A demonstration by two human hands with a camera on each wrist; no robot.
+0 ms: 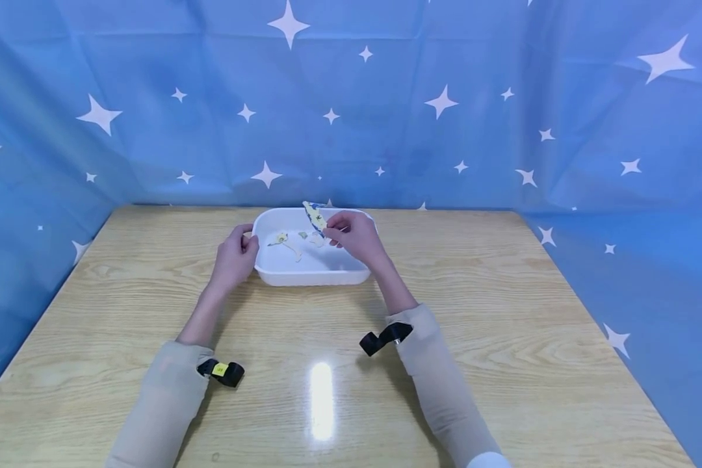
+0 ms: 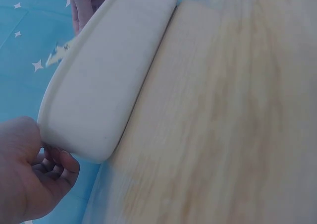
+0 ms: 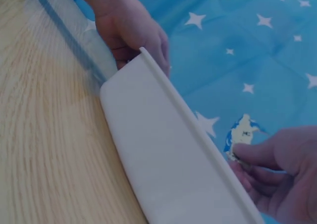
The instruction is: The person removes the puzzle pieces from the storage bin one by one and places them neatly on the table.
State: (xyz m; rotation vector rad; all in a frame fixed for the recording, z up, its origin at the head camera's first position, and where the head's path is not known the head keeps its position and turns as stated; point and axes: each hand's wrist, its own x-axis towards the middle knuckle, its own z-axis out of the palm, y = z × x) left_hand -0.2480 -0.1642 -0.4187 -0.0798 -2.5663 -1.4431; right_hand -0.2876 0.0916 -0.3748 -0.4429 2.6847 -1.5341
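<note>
A white plastic basin (image 1: 312, 278) sits at the far side of the table. The left hand (image 1: 236, 256) grips its left rim, fingers curled at the edge; in the left wrist view that hand (image 2: 34, 172) holds the basin's corner. Above the basin's right part, the right hand (image 1: 357, 238) pinches a flat yellow-and-blue piece (image 1: 314, 217) between thumb and fingers. The right wrist view shows the same piece (image 3: 241, 135) in the right hand (image 3: 282, 169), beyond the basin wall (image 3: 158, 140). Several small pale and yellowish pieces lie inside the basin, one of them yellow-green (image 1: 279, 239).
The basin stands on a light wood table (image 1: 304, 338). A blue curtain with white stars (image 1: 380, 130) hangs behind the table and along both sides. Black wrist cameras are strapped over both pale sleeves (image 1: 439, 383). A bright light reflection lies on the near table surface.
</note>
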